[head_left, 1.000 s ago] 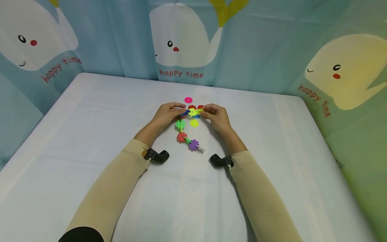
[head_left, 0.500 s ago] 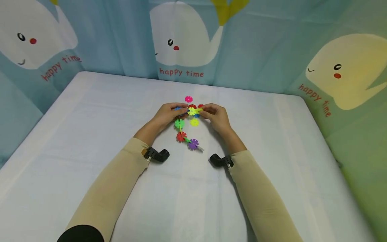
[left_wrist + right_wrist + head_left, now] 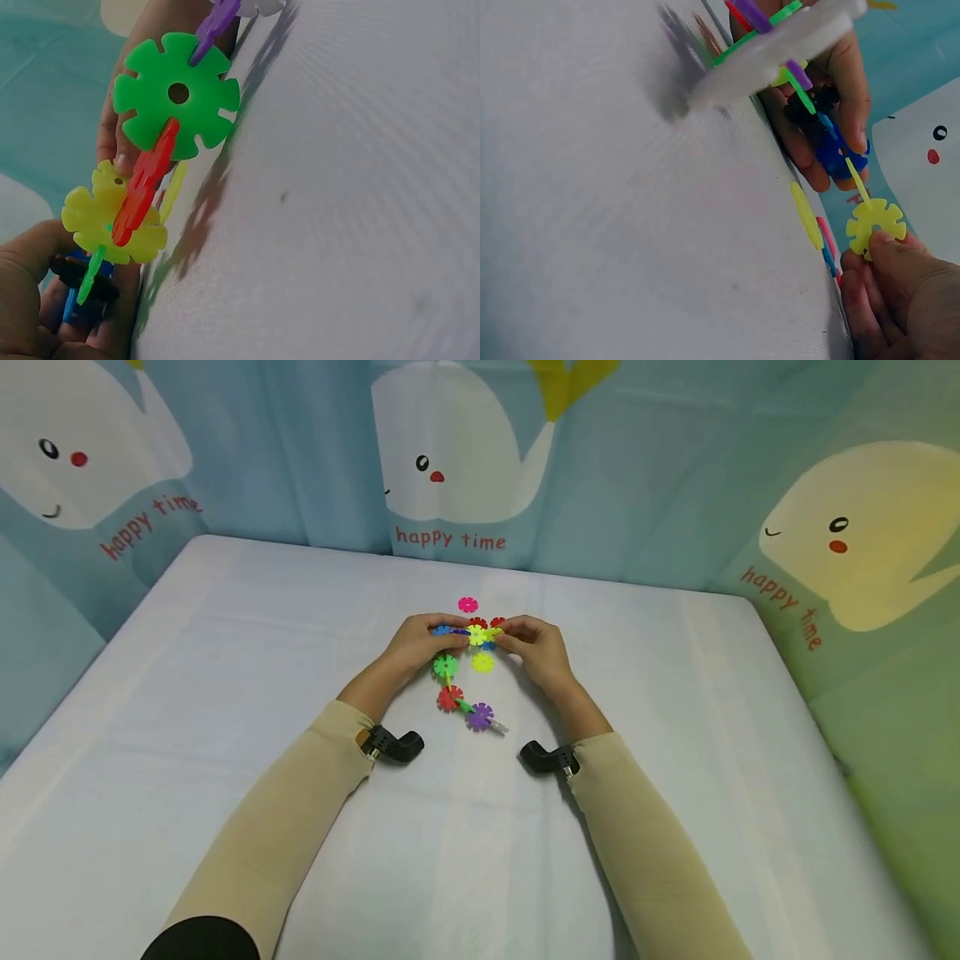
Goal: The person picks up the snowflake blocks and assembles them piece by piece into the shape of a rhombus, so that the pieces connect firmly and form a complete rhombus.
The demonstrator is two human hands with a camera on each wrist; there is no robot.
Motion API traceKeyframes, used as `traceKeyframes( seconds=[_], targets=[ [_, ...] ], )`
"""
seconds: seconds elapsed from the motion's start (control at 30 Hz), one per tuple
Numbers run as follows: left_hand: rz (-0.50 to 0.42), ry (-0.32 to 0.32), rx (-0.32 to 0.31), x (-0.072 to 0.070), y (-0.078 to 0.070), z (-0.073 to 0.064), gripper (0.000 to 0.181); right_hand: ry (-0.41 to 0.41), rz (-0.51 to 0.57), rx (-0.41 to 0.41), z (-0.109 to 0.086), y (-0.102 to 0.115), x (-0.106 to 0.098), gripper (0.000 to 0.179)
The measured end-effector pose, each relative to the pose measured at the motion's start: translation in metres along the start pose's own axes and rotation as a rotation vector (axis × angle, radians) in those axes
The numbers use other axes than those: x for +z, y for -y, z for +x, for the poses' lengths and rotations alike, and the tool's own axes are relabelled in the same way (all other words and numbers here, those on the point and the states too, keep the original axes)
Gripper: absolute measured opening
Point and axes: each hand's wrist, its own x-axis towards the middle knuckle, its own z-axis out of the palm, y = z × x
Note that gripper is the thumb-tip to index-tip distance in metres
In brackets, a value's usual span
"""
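A chain of notched plastic flower discs hangs from my left hand [image 3: 414,642]. Its fingers and thumb pinch a dark blue disc [image 3: 844,159], beside a black disc [image 3: 821,103]. From there the chain runs down through a green disc [image 3: 446,666], a red disc [image 3: 450,698] and a purple disc [image 3: 480,717] to a whitish end disc [image 3: 498,727]. My right hand [image 3: 542,650] pinches a yellow disc [image 3: 877,223] between thumb and fingers. Another yellow disc [image 3: 858,181], seen edge-on, bridges it and the dark blue one.
Loose discs lie on the white table [image 3: 337,860] around the hands: a pink disc [image 3: 468,605], two red ones, a blue disc [image 3: 488,645] and a yellow-green disc [image 3: 483,662]. A whale-print curtain [image 3: 637,485] stands behind the table.
My left hand has shifted slightly right, its fingertips nearer the yellow discs. A lighter blue disc now shows above its fingers. My right hand stays nearly still.
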Motion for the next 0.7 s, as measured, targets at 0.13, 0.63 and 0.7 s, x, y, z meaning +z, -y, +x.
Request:
traceKeyframes(
  seconds=[0.13, 0.63, 0.7],
  targets=[
    [0.013, -0.012, 0.012, 0.0017, -0.0009, -0.0001, 0.036, 0.001, 0.002, 0.000, -0.0003, 0.0009, -0.0001, 0.020],
    [0.058, -0.059, 0.000, 0.0050, -0.0033, -0.0023, 0.034, 0.005, -0.039, 0.011, -0.0006, 0.0005, 0.0014, 0.018],
    [0.055, -0.073, 0.000, 0.0054, -0.0028, -0.0024, 0.033, 0.001, -0.045, 0.014, -0.0005, 0.0010, 0.0021, 0.018]
  ],
)
